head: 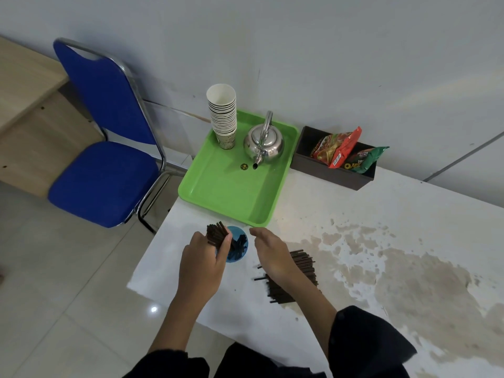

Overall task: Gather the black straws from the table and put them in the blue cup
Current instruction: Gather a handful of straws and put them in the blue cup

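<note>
The blue cup stands near the table's left corner with several black straws inside it. My left hand is shut on a bundle of black straws, holding it at the cup's left rim with the upper ends sticking up. A pile of loose black straws lies on the table to the right of the cup. My right hand hovers over the left part of that pile, fingers apart and empty, just right of the cup.
A green tray behind the cup carries a stack of paper cups and a steel kettle. A dark box of snack packets sits by the wall. A blue chair stands left of the stained white table.
</note>
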### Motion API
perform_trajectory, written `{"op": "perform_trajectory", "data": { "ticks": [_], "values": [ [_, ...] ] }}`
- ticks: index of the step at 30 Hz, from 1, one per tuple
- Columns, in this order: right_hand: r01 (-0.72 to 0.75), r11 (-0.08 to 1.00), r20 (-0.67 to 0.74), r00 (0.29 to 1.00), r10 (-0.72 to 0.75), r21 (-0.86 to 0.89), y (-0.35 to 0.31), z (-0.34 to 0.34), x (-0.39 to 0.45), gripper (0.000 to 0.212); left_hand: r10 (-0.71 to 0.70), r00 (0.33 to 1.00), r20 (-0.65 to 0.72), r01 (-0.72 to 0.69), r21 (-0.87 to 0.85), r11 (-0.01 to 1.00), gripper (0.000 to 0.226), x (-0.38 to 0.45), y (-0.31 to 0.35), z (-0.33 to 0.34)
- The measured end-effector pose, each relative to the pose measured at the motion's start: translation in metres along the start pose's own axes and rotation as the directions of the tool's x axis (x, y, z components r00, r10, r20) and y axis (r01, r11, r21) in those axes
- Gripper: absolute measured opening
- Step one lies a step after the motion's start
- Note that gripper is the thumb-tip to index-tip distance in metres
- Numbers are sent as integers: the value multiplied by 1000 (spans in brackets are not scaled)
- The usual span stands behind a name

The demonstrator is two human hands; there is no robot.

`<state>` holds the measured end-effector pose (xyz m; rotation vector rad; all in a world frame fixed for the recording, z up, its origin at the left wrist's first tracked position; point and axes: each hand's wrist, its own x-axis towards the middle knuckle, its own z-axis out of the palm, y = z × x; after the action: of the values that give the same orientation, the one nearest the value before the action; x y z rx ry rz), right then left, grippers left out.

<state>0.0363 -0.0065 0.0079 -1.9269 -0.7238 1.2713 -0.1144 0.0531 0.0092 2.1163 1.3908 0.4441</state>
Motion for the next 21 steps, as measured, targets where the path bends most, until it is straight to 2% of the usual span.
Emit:
{"op": "perform_trajectory", "data": {
  "ticks": [4,6,12,15,21],
  "values": [
    [7,1000,32,999,-6,-28,7,7,1,44,93,996,10,-93,181,979,30,1,-3,11],
    [6,999,38,999,-5,-44,9,7,2,48,103,994,35,-109,242,964,26,4,-5,16],
    [18,998,23,1000,-16,-61,8,4,2,54,143,988,53,-153,331,931,25,4,-6,30],
    [29,996,18,999,-28,-87,7,1,-1,54,125,992,-12,-117,282,952,25,1,-6,34],
    [75,987,5,997,-75,-142,8,-2,-5,51,127,985,-113,-95,252,963,47,-7,-5,32]
  ]
}}
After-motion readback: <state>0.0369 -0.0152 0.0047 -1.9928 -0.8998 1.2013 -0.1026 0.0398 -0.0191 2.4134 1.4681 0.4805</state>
